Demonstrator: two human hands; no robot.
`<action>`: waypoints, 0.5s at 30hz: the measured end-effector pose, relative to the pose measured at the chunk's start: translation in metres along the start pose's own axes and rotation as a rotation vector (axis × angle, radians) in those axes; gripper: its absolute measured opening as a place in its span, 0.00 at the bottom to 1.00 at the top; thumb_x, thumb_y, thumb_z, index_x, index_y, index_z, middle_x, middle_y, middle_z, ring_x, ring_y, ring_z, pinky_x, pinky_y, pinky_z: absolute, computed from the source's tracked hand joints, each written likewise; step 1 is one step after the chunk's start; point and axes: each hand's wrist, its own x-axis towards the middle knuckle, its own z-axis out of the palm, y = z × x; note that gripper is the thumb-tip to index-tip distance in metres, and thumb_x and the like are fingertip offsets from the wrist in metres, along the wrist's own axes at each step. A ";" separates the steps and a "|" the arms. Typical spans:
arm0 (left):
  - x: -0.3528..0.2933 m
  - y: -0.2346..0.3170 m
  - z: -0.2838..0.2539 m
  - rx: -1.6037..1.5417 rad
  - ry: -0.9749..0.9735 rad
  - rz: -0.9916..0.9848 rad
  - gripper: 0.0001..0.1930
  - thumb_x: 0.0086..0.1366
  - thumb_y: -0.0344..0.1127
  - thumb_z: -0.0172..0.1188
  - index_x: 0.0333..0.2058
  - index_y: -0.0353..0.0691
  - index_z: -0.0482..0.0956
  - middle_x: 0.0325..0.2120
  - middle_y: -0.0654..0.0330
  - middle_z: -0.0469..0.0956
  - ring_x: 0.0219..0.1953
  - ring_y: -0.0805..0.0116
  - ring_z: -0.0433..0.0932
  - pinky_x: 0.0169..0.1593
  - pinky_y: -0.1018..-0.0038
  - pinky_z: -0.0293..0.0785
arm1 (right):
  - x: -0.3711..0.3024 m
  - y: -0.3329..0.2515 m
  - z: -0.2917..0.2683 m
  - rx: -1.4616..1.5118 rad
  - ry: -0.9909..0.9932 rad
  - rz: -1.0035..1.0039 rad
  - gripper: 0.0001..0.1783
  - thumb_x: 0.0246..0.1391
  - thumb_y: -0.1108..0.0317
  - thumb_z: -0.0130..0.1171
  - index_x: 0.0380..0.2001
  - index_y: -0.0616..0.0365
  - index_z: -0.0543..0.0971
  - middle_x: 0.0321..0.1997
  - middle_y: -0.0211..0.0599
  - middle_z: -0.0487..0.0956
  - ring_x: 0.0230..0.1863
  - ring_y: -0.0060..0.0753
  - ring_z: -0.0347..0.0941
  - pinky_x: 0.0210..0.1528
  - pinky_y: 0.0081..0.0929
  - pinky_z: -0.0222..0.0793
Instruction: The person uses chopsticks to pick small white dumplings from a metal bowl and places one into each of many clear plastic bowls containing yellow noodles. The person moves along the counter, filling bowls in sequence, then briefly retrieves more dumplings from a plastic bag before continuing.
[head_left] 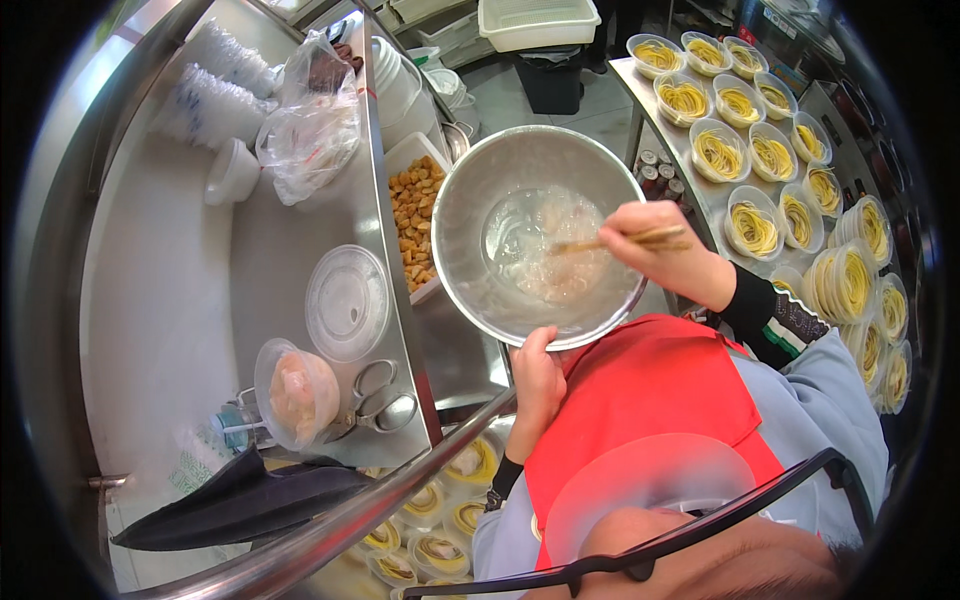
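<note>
A large steel mixing bowl (pixel 462 225) is in front of me, with a pale, cloudy, bubbly liquid (pixel 530 250) in its bottom. My left hand (pixel 538 380) is closed on the bowl's near rim, thumb over the edge. In my right hand (pixel 672 255), above the bowl's right side, is a pair of wooden chopsticks (pixel 575 246). Their tips reach into the liquid, where pale pinkish pieces or froth show; I cannot tell which. The fingers wrap round the upper part of the chopsticks.
Left, a steel shelf carries a tub of pale pink meat (pixel 297 395), a round lid (pixel 347 302), scissors (pixel 378 400) and plastic bags (pixel 312 120). Brown cubes fill a white bin (pixel 415 205) beside the bowl. Several noodle bowls (pixel 720 150) cover the right table; more (pixel 440 550) stand below left.
</note>
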 end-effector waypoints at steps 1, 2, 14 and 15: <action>-0.002 -0.001 0.001 -0.031 -0.050 0.028 0.11 0.64 0.26 0.50 0.40 0.20 0.74 0.39 0.44 0.79 0.41 0.52 0.82 0.48 0.54 0.83 | 0.002 0.002 -0.003 -0.024 0.095 0.028 0.05 0.57 0.73 0.61 0.29 0.65 0.79 0.24 0.42 0.77 0.24 0.39 0.74 0.28 0.31 0.68; -0.004 -0.001 0.002 0.014 0.000 -0.013 0.12 0.64 0.25 0.50 0.40 0.20 0.74 0.39 0.44 0.79 0.41 0.52 0.82 0.47 0.55 0.83 | 0.004 0.005 -0.003 -0.019 0.110 0.062 0.05 0.58 0.73 0.60 0.30 0.66 0.79 0.24 0.41 0.77 0.24 0.35 0.73 0.29 0.29 0.68; -0.001 -0.029 0.002 0.217 -0.068 0.006 0.19 0.59 0.22 0.50 0.50 0.29 0.70 0.43 0.53 0.77 0.41 0.62 0.80 0.38 0.70 0.81 | 0.000 0.040 0.012 0.713 0.240 0.552 0.11 0.67 0.61 0.55 0.37 0.58 0.79 0.25 0.27 0.77 0.24 0.13 0.70 0.26 0.11 0.62; -0.002 -0.028 0.006 0.225 -0.064 -0.002 0.19 0.59 0.22 0.50 0.50 0.29 0.70 0.43 0.52 0.77 0.40 0.62 0.80 0.38 0.70 0.81 | -0.002 0.043 0.012 0.807 0.284 0.622 0.11 0.67 0.61 0.55 0.37 0.57 0.78 0.25 0.27 0.77 0.23 0.14 0.70 0.25 0.11 0.61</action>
